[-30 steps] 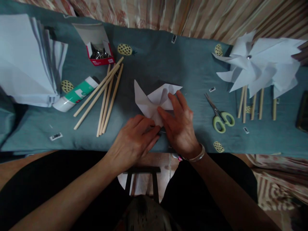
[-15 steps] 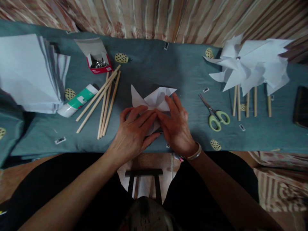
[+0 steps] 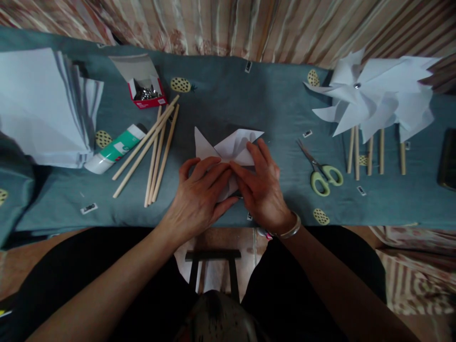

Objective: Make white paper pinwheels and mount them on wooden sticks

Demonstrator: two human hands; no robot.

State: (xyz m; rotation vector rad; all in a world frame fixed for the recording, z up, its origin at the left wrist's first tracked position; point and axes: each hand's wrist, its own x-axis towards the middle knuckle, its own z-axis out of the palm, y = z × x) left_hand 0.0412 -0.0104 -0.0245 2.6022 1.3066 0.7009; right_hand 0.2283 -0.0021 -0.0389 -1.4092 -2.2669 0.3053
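At the near middle of the table, a white paper pinwheel [image 3: 235,145] lies partly folded, its pointed blades standing up beyond my fingers. My left hand [image 3: 201,192] presses on its near left part, fingers bent together over the paper and fingertips at the centre. From the right, my right hand [image 3: 265,185] holds it too, with thumb and index finger meeting the left fingertips at the centre and the other fingers against the right blade. What lies under the fingertips is hidden.
Left are a stack of white paper [image 3: 32,109], a glue stick [image 3: 116,147], wooden sticks [image 3: 153,147] and an open red box [image 3: 147,95] of small metal pieces. Right are green-handled scissors [image 3: 322,173] and several finished pinwheels [image 3: 374,95] on sticks. A dark object [image 3: 448,159] sits at the right edge.
Both hands stay pressed on the paper at its centre, almost unmoved. The view has shifted slightly, so things on the right appear a little farther right.
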